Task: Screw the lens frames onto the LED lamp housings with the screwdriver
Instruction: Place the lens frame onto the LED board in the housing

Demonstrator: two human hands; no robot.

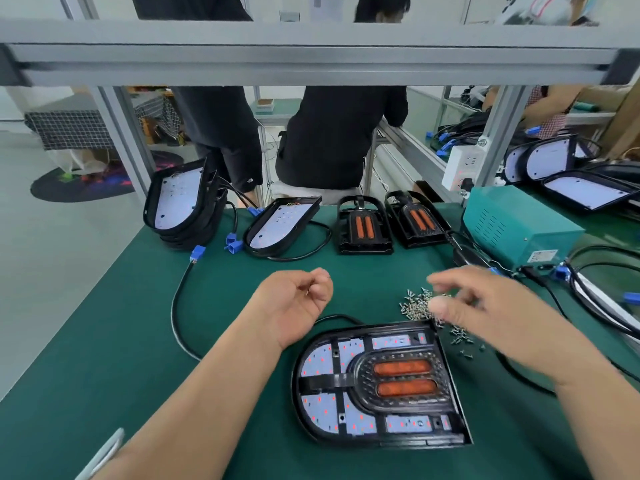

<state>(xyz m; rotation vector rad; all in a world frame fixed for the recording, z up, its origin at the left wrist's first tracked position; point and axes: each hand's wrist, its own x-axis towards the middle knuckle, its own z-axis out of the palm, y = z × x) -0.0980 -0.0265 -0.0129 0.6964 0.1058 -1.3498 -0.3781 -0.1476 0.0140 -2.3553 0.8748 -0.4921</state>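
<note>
Many tiny, likely slippery screws (420,303) want a fingertip pinch; right hand (485,306) hovers open, left hand (298,299) curled, contents unclear.

Bright even light, soft shadows, bowed wide-angle edges, motion-blurred right hand (485,306).

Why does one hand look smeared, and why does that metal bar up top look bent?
Head view: the right hand is motion-blurred above the screws, while the left hand and lamp look sharp; the wide-angle lens bows the metal bar; light is even, shadows soft.
</note>
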